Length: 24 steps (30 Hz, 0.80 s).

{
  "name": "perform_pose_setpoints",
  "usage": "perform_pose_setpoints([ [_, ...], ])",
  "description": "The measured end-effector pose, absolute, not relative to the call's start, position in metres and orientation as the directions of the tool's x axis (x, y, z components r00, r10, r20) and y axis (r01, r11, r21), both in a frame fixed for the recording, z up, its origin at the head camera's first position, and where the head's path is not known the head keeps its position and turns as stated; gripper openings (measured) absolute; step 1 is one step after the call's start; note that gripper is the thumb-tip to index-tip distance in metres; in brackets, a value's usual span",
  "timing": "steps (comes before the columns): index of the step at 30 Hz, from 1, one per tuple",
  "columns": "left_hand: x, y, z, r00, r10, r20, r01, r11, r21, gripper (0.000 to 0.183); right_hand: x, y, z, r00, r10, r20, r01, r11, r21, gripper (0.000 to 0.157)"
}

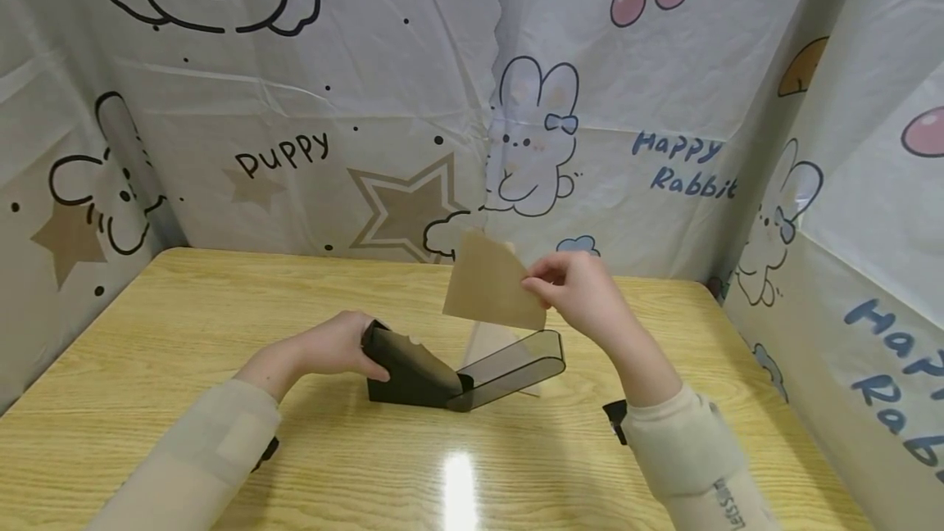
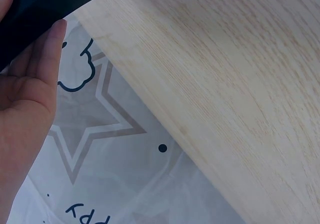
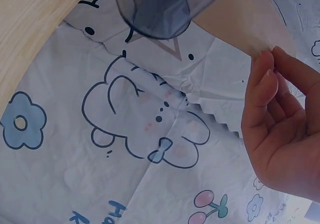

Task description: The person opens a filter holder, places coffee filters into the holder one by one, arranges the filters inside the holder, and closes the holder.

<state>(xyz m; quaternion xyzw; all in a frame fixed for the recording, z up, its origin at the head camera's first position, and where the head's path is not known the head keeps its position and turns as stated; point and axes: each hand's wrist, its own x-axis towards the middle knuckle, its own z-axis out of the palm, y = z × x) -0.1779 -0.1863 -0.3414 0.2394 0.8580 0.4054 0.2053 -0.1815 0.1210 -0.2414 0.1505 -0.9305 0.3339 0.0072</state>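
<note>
My left hand (image 1: 338, 344) grips the back end of a black holder (image 1: 413, 367) on the table, thumb along its near side. The holder's see-through smoky lid (image 1: 512, 367) is swung open to the right. Above that lid, my right hand (image 1: 578, 289) pinches the right edge of a brown paper coffee filter (image 1: 492, 281) between thumb and fingertips. In the right wrist view, the thumb and index finger meet at the paper's corner, and the lid hangs close by. The left wrist view shows fingers lying along the holder's dark side; its inside is hidden there.
A pale flat sheet (image 1: 487, 340) lies on the wooden table (image 1: 221, 301) behind the lid. Printed cloth (image 1: 413, 64) hangs along the back and both sides of the table. Black straps show at both sleeves.
</note>
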Motion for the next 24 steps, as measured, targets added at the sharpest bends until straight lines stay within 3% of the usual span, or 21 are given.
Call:
perform_pose_setpoints([
  [24, -0.179, -0.187, -0.342, -0.806, 0.572, -0.154, 0.257, 0.572, 0.779, 0.019, -0.167, 0.080, -0.252, -0.918, -0.366, 0.151, -0.387, 0.753, -0.532, 0.009],
])
